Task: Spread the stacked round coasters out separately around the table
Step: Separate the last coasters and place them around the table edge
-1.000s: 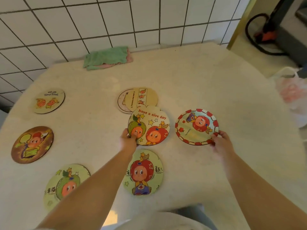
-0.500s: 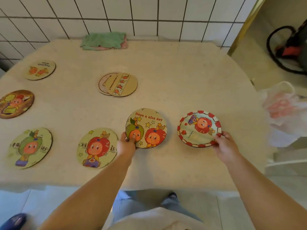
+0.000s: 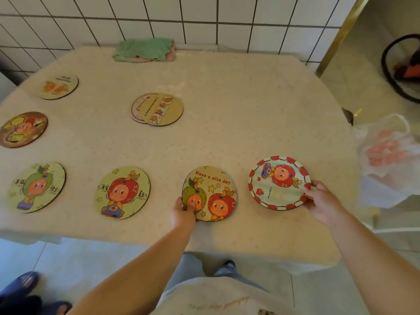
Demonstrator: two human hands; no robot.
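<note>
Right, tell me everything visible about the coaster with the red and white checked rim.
The red-rimmed coaster is a thin, flat round disc, board-like by its look. Red and white blocks ring its edge; inside, on pale blue stripes, sit a red apple-headed figure, a small blue figure and a little red apple. It lies near the front right of the table, apart from the other coasters. The right hand grips its right edge with its fingers.

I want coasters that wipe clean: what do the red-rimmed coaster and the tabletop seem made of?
Red-rimmed coaster: thin, stiff disc with matte print and a dark edge, probably cork or board. Table: speckled beige, faintly glossy, likely stone or composite.
</note>
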